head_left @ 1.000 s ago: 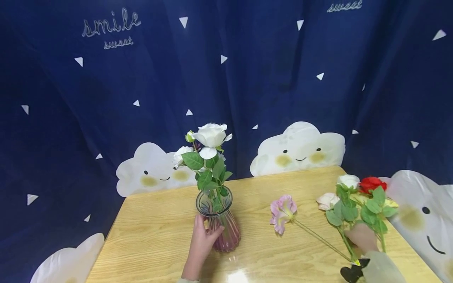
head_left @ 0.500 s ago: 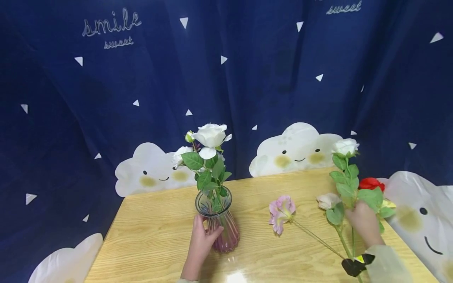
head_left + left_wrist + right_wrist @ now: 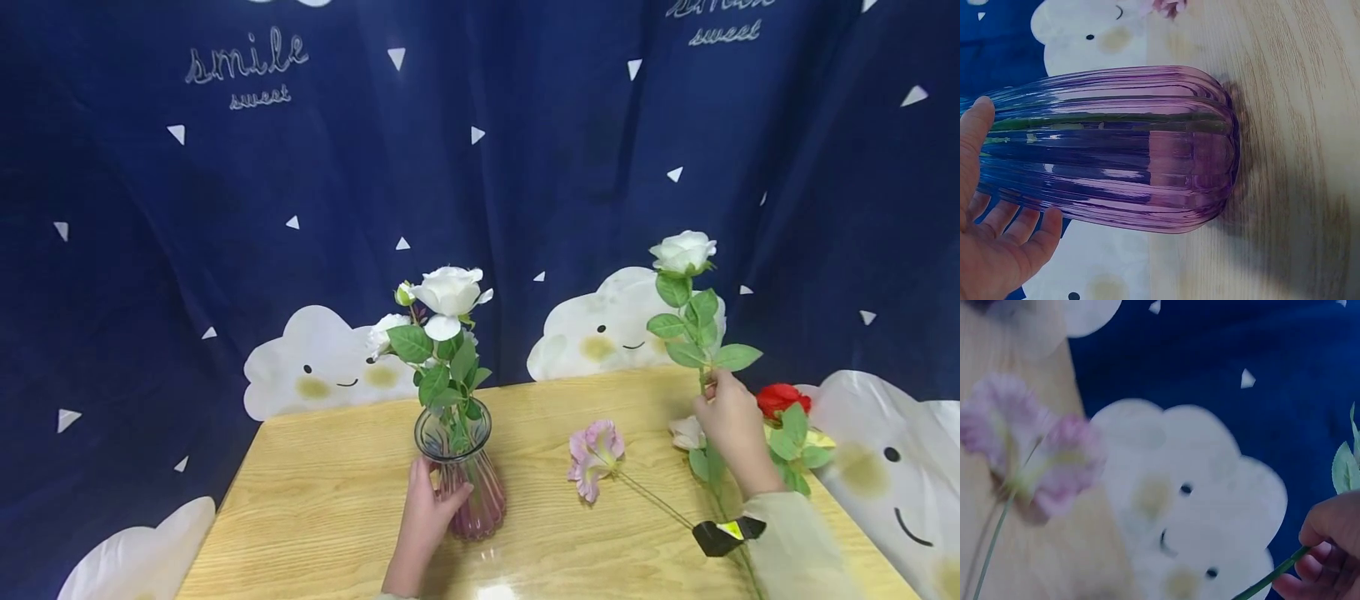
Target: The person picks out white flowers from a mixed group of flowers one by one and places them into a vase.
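My left hand (image 3: 429,510) grips the ribbed glass vase (image 3: 480,500), thumb on one side and fingers curled on the other. The vase is bluish at the rim and pink-purple at the base, and it stands upright on the table. White flowers (image 3: 448,293) with green leaves rise from it; a green stem (image 3: 1116,119) shows through the glass in the left wrist view. My right hand (image 3: 735,425) pinches the green stem (image 3: 1275,573) of a white rose (image 3: 684,252), held upright above the table's right side with its bloom at the top.
On the wooden table (image 3: 330,500) lies a pink-purple flower (image 3: 596,458) between the vase and my right hand. A pale rose (image 3: 686,433) and a red flower (image 3: 782,400) lie at the right edge. A dark blue curtain (image 3: 525,167) hangs behind.
My right hand has lifted the white rose from the pile at the right, raising it up and to the left. The left hand stays on the vase.
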### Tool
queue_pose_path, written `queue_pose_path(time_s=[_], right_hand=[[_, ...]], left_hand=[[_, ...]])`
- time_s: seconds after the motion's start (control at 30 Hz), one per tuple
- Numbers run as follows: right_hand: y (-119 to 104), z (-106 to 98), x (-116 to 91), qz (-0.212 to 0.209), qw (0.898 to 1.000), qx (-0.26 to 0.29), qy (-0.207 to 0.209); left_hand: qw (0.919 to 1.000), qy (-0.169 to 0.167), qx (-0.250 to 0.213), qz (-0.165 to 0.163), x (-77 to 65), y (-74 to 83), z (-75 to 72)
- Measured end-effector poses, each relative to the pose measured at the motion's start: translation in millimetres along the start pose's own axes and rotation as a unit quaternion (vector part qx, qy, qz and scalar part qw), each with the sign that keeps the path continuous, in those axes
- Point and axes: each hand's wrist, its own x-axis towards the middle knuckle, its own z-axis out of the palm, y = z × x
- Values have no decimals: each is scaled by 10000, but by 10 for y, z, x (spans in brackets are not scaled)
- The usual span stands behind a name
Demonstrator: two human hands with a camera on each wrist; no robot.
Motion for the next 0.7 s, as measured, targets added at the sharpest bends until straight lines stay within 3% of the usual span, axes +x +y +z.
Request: queue_pose_path(time_s=[0.17,0.4,0.7], right_hand=[[-342,-25,27,-426,9982,221,349],[-786,-25,86,-1073,9880,666,890],[-1308,25,128,-1442,9774,1299,835]], left_hand=[[10000,11,22,45,-2,-22,6],[9999,89,108,36,-5,-16,-1],[10000,48,0,77,-9,-19,-2]])
